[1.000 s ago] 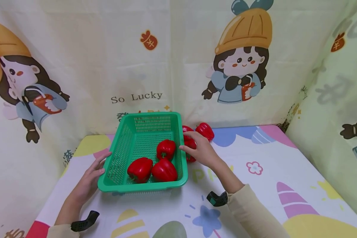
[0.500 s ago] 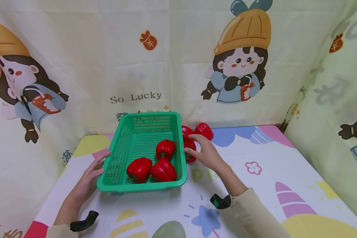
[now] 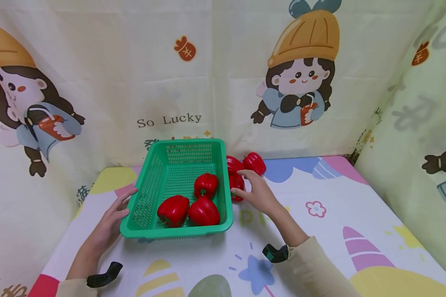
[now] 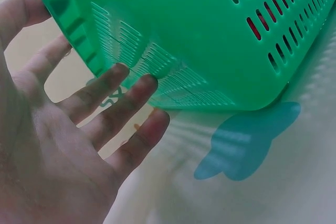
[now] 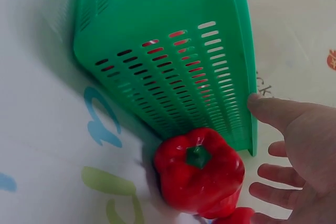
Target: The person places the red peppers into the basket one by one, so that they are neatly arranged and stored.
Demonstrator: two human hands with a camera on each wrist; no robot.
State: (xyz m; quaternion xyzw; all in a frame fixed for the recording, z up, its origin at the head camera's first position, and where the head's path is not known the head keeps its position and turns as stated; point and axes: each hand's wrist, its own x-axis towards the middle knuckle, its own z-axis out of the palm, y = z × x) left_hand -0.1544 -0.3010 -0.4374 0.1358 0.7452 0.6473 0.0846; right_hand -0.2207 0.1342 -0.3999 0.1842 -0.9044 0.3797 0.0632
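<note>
A green slotted basket (image 3: pixel 139 227) stands on the table with three red bell peppers (image 3: pixel 204 211) in its near and right part. My left hand (image 3: pixel 107 227) is at the basket's left rim, fingers spread and fairly straight; in the left wrist view this hand (image 4: pixel 68 108) lies along the basket's outer side. My right hand (image 3: pixel 259 192) hovers beside the right rim, above the red bell peppers outside the basket. In the right wrist view its thumb is close to the rim, and a bell pepper (image 5: pixel 197 177) with a green stem lies below, apart from the palm.
Farther back, another red bell pepper (image 3: pixel 255 163) lies right of the basket, next to one partly hidden by the rim (image 3: pixel 226 165). A patterned cloth covers the table (image 3: pixel 316 239). A printed curtain (image 3: pixel 226 82) hangs behind it.
My right hand has moved slightly right and down, off the basket's rim toward the nearer outside bell pepper. The left hand and the basket stay in place.
</note>
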